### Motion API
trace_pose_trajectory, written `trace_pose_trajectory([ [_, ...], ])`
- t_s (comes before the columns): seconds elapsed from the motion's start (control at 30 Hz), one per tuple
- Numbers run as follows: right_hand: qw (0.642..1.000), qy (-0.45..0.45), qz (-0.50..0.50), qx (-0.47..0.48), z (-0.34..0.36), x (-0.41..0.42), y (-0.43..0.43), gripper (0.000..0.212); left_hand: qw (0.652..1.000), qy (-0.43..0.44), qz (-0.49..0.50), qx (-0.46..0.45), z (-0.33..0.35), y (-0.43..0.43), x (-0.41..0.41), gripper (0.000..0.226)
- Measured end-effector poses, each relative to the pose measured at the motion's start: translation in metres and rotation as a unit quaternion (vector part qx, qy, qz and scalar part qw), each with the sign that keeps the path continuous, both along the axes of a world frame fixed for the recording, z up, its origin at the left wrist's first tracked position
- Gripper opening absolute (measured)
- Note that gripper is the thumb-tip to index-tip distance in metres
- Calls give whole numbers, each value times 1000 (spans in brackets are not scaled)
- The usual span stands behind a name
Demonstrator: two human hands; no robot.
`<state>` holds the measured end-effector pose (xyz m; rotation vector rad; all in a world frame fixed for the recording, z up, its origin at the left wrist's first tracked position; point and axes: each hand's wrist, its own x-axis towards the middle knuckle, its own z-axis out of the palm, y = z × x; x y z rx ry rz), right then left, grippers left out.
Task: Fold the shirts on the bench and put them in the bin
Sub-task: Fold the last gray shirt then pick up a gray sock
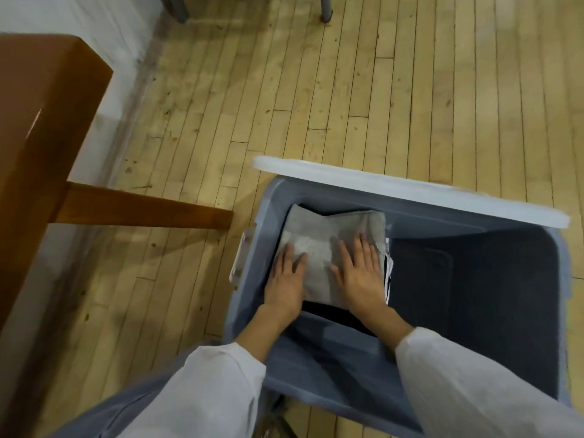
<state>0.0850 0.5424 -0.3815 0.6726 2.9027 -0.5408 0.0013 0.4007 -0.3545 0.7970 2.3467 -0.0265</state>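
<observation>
A folded grey shirt lies in the left half of the blue-grey bin, on top of dark and white folded clothes. My left hand presses flat on the shirt's left edge. My right hand lies flat on its right part, fingers straight. Both arms in white sleeves reach down over the bin's near wall. The wooden bench stands to the left; its top is out of view.
The bin's white lid leans along its far rim. The right half of the bin shows a bare dark floor. A white latch sits on the bin's left side. Wooden floor surrounds the bin; grey furniture legs stand far back.
</observation>
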Motion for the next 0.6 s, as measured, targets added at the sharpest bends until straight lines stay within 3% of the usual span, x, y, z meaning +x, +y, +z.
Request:
trace_pose_trajectory([
  [0.1,997,-69,27,24,-12,7,1,57,996,-84,-20,-19,-1,-7,-13,86],
  [0.2,994,-103,38,-23,13,-10,-1,50,981,-183,49,36,13,-9,-33,74],
  [0.27,995,-11,42,-85,42,-26,-1,42,963,-181,155,126,28,3,-47,54],
  [0.3,991,76,53,-93,58,-31,1,36,935,-177,246,183,41,13,-54,44],
  [0.37,962,264,53,-38,90,-43,7,28,814,-230,435,308,75,38,-67,34],
  [0.43,937,346,40,25,109,-63,21,23,706,-303,509,388,106,59,-81,35],
  [0.5,949,305,15,71,118,-87,39,24,640,-365,527,423,130,75,-92,39],
  [0.6,993,97,16,61,126,-113,55,38,550,-411,586,429,147,87,-106,34],
])
